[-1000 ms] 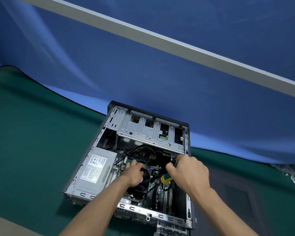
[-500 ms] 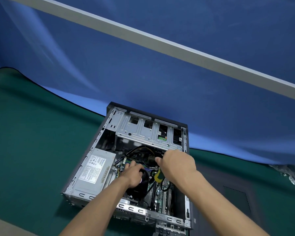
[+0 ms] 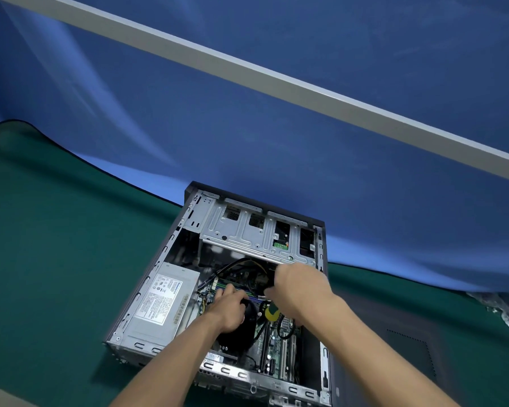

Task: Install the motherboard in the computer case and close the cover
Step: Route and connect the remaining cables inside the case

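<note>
stamped metal computer case (image 3: 249,235), ribbed green motherboard (image 3: 279,345)

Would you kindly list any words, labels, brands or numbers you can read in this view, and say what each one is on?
White label on the power supply: printed lines, symbols and a blue brand mark, all too small and blurred to read.
Motherboard: any markings are too small to read.
Screwdriver handle: no text readable.
Nothing else carries readable text.
</note>
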